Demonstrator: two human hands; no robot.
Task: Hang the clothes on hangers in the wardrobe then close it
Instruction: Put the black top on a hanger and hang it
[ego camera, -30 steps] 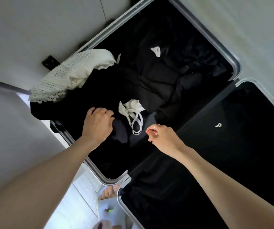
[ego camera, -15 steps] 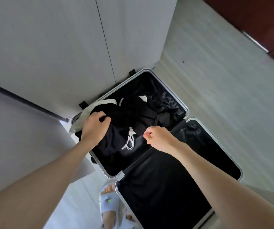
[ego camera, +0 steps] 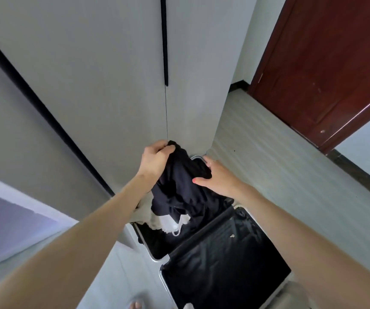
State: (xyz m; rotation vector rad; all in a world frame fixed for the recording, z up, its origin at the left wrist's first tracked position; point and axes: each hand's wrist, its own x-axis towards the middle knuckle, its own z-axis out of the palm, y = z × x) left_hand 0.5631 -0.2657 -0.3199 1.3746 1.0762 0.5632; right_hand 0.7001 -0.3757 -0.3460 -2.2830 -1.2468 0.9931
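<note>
The left hand (ego camera: 156, 160) grips a black garment (ego camera: 179, 188) bunched at its top, while the right hand (ego camera: 217, 177) lies flat-fingered against its side, above the open suitcase (ego camera: 224, 253). She looks to be fetching clothes; next I'd expect opening the wardrobe (ego camera: 112, 74) just beyond her hands and finding a hanger.

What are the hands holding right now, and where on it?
The left hand grips a dark garment at its bunched top end. The right hand touches its side with thumb out; its fingers go behind the cloth, so its grip cannot be told.
</note>
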